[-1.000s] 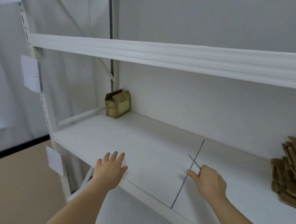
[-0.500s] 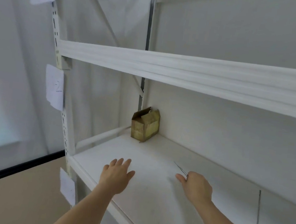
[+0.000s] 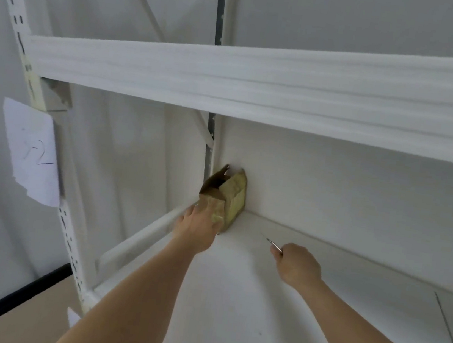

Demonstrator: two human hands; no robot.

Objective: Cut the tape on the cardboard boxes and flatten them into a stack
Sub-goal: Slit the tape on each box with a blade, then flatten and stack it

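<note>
L hand [image 3: 195, 232] on box [image 3: 226, 197]; R hand [image 3: 298, 264] w/ blade [image 3: 272, 241] nearby

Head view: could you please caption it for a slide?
Left hand reaches the cardboard box on the shelf; right hand holds a blade.

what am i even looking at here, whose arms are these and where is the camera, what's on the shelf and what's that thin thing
No machine here: these are a person's two bare arms, filmed by one wide-angle camera worn on their head, looking forward and down. They stand at a white shelving unit. On the shelf board, in the back left corner, stands one small cardboard box with its top flaps open. The left hand is at the box's near side; the fingers are hidden behind the hand, so I cannot tell whether they grip it. The right hand is curled round a thin metal blade, probably for cutting tape. A paper label hangs on the left post.
</note>
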